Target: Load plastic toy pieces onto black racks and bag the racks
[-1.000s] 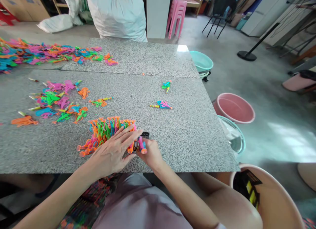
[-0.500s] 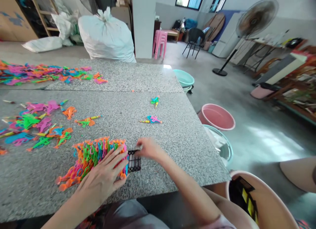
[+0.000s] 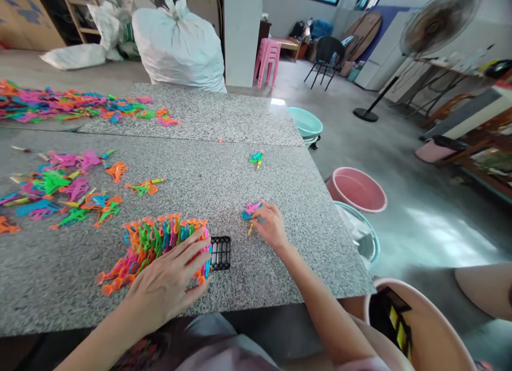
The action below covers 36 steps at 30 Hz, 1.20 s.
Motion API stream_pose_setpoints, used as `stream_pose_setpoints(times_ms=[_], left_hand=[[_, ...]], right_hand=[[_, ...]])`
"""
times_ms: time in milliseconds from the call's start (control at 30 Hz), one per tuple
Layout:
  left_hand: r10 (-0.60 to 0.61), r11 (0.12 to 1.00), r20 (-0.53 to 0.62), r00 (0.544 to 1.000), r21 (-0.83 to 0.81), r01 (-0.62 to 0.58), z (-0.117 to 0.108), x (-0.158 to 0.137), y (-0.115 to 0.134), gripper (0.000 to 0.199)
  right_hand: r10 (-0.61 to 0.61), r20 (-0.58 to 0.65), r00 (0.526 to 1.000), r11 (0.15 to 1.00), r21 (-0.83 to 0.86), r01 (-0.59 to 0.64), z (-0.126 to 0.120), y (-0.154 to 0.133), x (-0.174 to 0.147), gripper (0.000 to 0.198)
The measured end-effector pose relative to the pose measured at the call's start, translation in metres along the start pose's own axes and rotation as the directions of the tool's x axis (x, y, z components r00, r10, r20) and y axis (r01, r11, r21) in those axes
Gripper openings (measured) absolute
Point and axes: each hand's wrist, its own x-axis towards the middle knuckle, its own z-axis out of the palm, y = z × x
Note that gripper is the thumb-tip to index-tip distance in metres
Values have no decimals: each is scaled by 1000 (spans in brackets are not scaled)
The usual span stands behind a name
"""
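"on the tabletop [image 3: 200,174], what step is in hand?"

"apparently, picking up a pink-and-blue piece [image 3: 252,207] with the right hand [image 3: 272,227]. the left hand [image 3: 168,279] lies flat, fingers extended, over a row of coloured pieces [image 3: 154,240] at its eleven o'clock; a black rack [image 3: 221,252] shows at its two o'clock."

"state of the right hand?"

"thumb and fingers nearly together at the piece; whether they have closed on it, i cannot tell."

"position of that piece?"

"between the right hand's ten and eleven o'clock, by the fingertips; a green-and-blue piece [image 3: 256,158] lies apart, toward twelve."

"next move?"

"judged to call for a firm pinch and lift."
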Motion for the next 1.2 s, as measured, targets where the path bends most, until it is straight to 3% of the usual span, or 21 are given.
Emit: stream_pose_setpoints(times_ms=[67,133,200,267,367,500,600,767,933,1033,1100,1133,1200], left_hand=[[-1,1000,16,1000,0,1,-1,0,0,32],[-14,1000,31,999,-10,14,-2,-1,-1,32],[-31,999,48,998,-25,32,-3,-2,-1,32],[-38,999,61,997,-31,40,-4,-1,0,32],[-31,999,48,998,-33,32,-4,0,1,33],[-31,999,25,999,-42,32,-6,4,2,30],[-32,998,44,999,-43,34,-8,3,3,30],[-37,999,52,998,-21,38,-8,3,5,40],[21,999,54,998,46,-23,-9,5,4,47],[37,997,37,999,71,-40,-6,4,2,49],[20,995,17,1000,95,-21,-3,1,1,54],[20,994,4,1000,109,-21,0,-1,0,55],[42,989,-18,999,145,-39,9,-6,-4,56]], right_hand=[[243,14,970,969,-57,-242,-7,-6,6,33],[387,139,911,920,-123,-372,-11,-15,13,41],[416,305,857,909,-124,-398,-13,-22,16,26],[394,407,824,906,-20,-423,-12,-29,12,14],[337,438,833,833,274,-481,-1,-41,-5,6],[166,308,937,770,552,-318,32,-65,-22,17],[40,218,975,835,529,-152,50,-77,-19,14],[-113,329,937,977,207,45,43,-89,-1,15],[-232,465,854,973,103,208,33,-102,14,12],[-303,507,807,953,184,242,32,-94,25,10],[-324,541,776,940,275,201,26,-77,43,20],[-272,524,807,951,272,143,20,-66,57,28],[8,362,932,989,137,-62,7,-41,94,39]])
